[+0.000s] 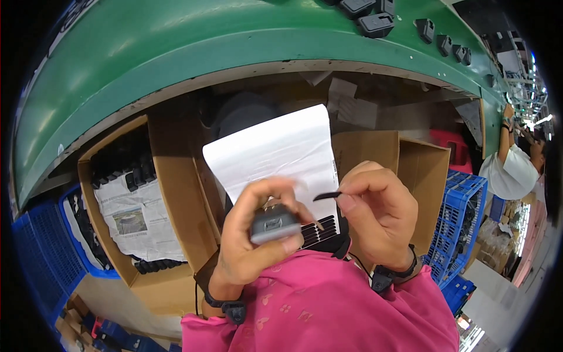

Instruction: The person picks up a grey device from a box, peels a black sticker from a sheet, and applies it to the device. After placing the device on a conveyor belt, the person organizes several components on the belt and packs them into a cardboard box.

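Observation:
My left hand (237, 252) is wrapped round a small dark grey plastic housing (272, 224), slightly blurred by motion. Between the thumb and forefinger of my right hand (381, 214) is a thin, curved black strip (326, 196), held in the air to the right of the housing. Under both hands a white sheet (275, 149) lies over my lap. Rows of similar black strips (319, 232) sit on its lower right part, partly covered by my left hand's fingers.
A green bench (234, 53) curves across the far side, with several black plastic units (375, 24) on it. At left stands a cardboard box (170, 176) holding black parts and newspaper. Another cardboard box (419, 176) and a blue crate (454, 217) are at right. A person (510, 167) sits far right.

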The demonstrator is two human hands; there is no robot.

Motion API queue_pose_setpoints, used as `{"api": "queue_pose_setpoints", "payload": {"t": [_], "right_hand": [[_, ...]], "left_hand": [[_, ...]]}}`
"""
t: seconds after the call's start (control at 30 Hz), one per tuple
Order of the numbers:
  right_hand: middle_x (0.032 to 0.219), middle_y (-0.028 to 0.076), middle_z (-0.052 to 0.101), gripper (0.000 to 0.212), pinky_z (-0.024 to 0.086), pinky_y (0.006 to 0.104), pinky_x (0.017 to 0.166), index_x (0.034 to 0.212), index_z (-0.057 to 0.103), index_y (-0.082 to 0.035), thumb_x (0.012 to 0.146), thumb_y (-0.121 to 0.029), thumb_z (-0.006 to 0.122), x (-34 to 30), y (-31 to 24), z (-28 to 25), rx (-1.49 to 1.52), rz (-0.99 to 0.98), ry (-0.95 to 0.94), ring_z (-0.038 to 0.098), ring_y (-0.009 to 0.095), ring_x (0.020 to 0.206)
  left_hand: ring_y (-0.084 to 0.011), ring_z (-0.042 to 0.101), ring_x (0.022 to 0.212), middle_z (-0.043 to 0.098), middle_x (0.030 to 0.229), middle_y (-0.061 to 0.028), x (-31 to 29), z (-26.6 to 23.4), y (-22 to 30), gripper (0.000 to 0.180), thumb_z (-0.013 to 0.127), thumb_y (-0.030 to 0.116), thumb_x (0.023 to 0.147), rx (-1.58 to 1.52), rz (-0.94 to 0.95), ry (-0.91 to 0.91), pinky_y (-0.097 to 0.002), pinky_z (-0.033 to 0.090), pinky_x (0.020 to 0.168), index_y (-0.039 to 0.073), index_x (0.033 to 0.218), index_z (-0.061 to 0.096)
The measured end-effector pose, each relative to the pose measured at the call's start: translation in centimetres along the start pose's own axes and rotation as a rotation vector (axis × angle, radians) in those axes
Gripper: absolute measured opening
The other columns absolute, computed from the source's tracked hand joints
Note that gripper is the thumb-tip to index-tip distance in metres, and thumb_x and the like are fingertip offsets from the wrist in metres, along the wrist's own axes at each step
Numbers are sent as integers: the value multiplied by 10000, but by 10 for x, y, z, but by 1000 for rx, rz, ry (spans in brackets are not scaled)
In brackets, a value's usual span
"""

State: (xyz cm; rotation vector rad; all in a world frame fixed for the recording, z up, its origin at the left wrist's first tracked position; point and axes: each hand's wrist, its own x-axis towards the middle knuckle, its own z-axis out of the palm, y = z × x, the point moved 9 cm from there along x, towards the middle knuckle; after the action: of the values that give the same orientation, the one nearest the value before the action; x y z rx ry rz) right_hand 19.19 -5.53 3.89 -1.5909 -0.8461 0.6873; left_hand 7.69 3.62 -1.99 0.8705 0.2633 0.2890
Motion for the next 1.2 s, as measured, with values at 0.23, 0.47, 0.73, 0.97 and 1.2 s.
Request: {"api": "queue_pose_setpoints", "payload": {"t": [0.23,0.47,0.73,0.97,1.2], "right_hand": [[905,108,572,173,410,230,698,975,549,27,823,83,609,3,0,0,-175,-35,8,510,127,797],[865,38,530,116,412,208,666,954,582,29,849,6,626,8,17,-15,-281,59,114,500,81,741],[808,7,503,46,344,183,549,866,531,2,904,-18,547,4,34,-16,-78,171,114,433,42,648],[694,-31,507,65,315,153,485,922,502,0,934,-61,520,2,8,-38,201,110,313,401,-5,554],[664,81,536,182,385,203,458,887,451,20,918,-121,563,0,-6,16,281,199,-4,478,71,508]], "left_hand": [[-214,604,1003,423,1329,-197,0,18,13,546,638,-66,773,136,17,-87,-312,483,851,-75,1291,465],[-212,605,996,434,1334,-190,3,12,6,561,613,-83,779,90,-35,-39,-325,482,868,-72,1315,449],[-225,620,1034,412,1370,-233,4,10,-4,417,592,23,827,53,-79,25,-349,468,904,-63,1224,497],[-161,577,923,575,1163,-196,3,5,3,417,589,158,873,101,-68,89,-322,487,824,-18,1196,392],[-158,586,902,584,1077,-151,-1,19,9,482,622,121,858,231,51,133,-288,485,782,-7,1241,358]]}}
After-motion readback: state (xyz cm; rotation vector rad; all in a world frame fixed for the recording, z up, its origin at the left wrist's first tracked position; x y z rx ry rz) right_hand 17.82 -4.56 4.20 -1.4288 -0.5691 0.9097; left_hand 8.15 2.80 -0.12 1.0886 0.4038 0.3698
